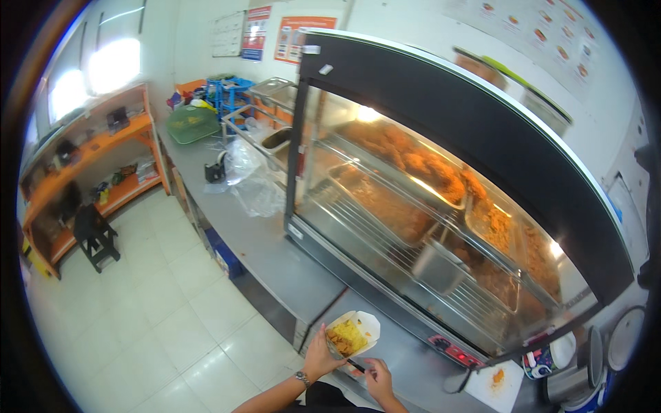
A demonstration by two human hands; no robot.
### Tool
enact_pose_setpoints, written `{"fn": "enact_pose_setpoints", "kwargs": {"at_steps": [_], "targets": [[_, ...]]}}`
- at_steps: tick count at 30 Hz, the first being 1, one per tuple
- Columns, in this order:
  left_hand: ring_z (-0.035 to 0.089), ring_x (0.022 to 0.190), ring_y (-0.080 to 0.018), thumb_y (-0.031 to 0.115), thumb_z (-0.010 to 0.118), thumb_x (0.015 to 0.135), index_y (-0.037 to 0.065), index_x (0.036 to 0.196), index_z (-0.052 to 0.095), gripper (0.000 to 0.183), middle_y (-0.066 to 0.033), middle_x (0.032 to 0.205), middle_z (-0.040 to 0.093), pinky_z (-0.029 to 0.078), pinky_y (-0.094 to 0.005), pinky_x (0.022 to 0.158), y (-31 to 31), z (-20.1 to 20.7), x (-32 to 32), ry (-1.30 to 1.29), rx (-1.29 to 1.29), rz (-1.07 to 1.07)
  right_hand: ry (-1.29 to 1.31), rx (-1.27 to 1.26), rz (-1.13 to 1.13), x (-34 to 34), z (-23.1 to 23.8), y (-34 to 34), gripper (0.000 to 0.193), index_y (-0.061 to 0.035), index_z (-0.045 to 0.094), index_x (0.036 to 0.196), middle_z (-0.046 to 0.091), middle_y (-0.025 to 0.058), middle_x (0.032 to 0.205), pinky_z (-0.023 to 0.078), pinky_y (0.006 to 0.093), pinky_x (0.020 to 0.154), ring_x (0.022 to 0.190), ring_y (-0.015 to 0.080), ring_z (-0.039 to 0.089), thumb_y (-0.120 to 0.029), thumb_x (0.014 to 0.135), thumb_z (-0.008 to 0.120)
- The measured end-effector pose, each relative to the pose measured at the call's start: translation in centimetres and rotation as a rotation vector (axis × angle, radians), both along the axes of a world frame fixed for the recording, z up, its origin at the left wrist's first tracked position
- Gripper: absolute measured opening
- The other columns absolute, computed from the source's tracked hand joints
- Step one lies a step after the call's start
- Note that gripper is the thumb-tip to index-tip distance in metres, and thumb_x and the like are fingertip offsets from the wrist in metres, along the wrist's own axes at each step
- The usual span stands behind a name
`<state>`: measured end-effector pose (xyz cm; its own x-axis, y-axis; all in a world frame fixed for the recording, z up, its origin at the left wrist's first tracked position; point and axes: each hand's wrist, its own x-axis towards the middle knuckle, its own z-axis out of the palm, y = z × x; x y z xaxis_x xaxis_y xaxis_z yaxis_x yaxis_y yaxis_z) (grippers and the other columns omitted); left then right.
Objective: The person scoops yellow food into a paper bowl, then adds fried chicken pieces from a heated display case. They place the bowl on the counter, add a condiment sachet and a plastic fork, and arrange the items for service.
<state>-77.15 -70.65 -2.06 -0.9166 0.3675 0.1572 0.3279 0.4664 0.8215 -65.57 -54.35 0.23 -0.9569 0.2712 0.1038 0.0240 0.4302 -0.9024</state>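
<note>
A white paper takeaway box [372, 325] with its flaps up sits in my left hand [319, 356], whose fingers wrap its left side. Yellow rice [353, 333] fills much of it, with brown, chopped-looking food along the near left side. My right hand [379, 380], just right of and below the box, is closed round a slim dark-handled utensil [357, 366]. Its front end meets the box's near edge; I cannot make out what kind of utensil it is. Both hands are at the front edge of the steel counter [275, 275].
A glass-fronted heated display case [413, 241] with trays of fried food stands beyond my hands. A white cutting board [496, 387] with orange crumbs lies at right. Clear plastic bags [251, 182] and a tape dispenser [215, 171] lie farther left. A black stool [96, 234] stands on the floor.
</note>
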Motion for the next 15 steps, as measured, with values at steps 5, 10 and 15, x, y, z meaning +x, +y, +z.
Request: {"fn": "enact_pose_setpoints", "kwargs": {"at_steps": [5,10,15], "targets": [[0.041,0.121,-0.0382,0.044,0.082,0.051,-0.011,0.135,0.019,0.118,-0.0267,0.131,0.039,0.031,-0.0432,0.105,-7.3,-0.2,-9.0,0.189,-0.196,0.088,-0.160,0.030,-0.063,-6.3,-1.4,-4.8,0.031,-0.0013,0.059,0.108,0.060,0.0160,0.103,0.046,0.0346,0.079,0.091,0.0267,0.059,-0.005,0.078,0.051],[0.041,0.122,-0.0362,0.044,0.081,0.052,-0.011,0.135,0.020,0.117,-0.0252,0.132,0.039,0.025,-0.0460,0.108,-15.3,-1.1,-19.4,0.098,-0.159,0.137,-0.031,0.047,0.013,-19.5,-3.3,-9.6,0.034,-0.0008,0.055,0.114,0.057,0.0143,0.111,0.046,0.0352,0.081,0.095,0.0252,0.058,-0.008,0.081,0.050],[0.037,0.126,-0.0357,0.040,0.083,0.051,-0.010,0.136,0.019,0.117,-0.0242,0.134,0.038,0.024,-0.0469,0.108,-24.0,-0.7,-30.1,0.029,-0.163,0.279,0.012,-0.153,0.110,-38.1,-6.0,-18.0,0.048,-0.0025,0.049,0.120,0.055,0.0114,0.108,0.049,0.0267,0.069,0.081,0.0163,0.060,0.010,0.073,0.046]]}}
